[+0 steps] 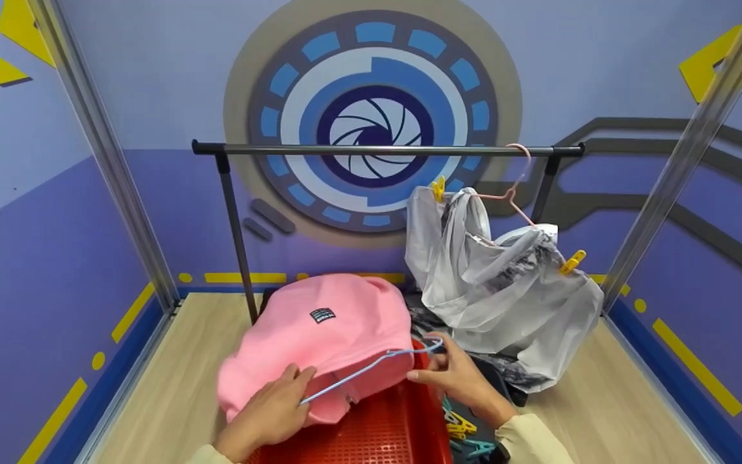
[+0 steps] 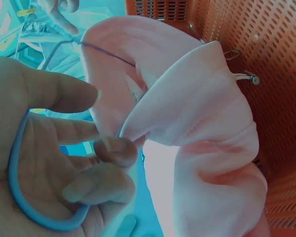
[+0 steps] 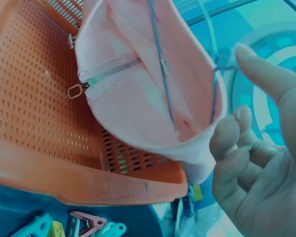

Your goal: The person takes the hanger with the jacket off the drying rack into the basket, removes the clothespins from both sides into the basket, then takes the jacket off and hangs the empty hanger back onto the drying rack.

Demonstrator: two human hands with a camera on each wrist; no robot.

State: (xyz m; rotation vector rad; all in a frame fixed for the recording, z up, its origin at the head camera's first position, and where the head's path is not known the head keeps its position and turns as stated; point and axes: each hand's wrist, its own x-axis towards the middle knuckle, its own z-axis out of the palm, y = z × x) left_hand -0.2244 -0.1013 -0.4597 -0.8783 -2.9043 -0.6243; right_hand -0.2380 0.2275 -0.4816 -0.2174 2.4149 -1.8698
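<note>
A pink sweatshirt (image 1: 339,322) with a dark label and a zipper (image 3: 113,74) lies over the near red basket, its opening toward me. A thin blue hanger (image 1: 351,375) runs across that opening, partly inside the cloth. My left hand (image 1: 274,403) curls round one end of the hanger, whose rounded loop crosses the palm in the left wrist view, fingertips at the fabric edge. My right hand (image 1: 458,374) is at the hanger's other end, one finger extended to the blue wire and the others bent, apart from the thumb.
The red basket (image 1: 432,412) stands in front of me. Right of it, a dark container holds several colored clothespins (image 1: 461,425). Behind is a metal rack (image 1: 358,150), where a grey-white garment (image 1: 506,290) hangs from a pink hanger (image 1: 511,193) with yellow clips (image 1: 574,261).
</note>
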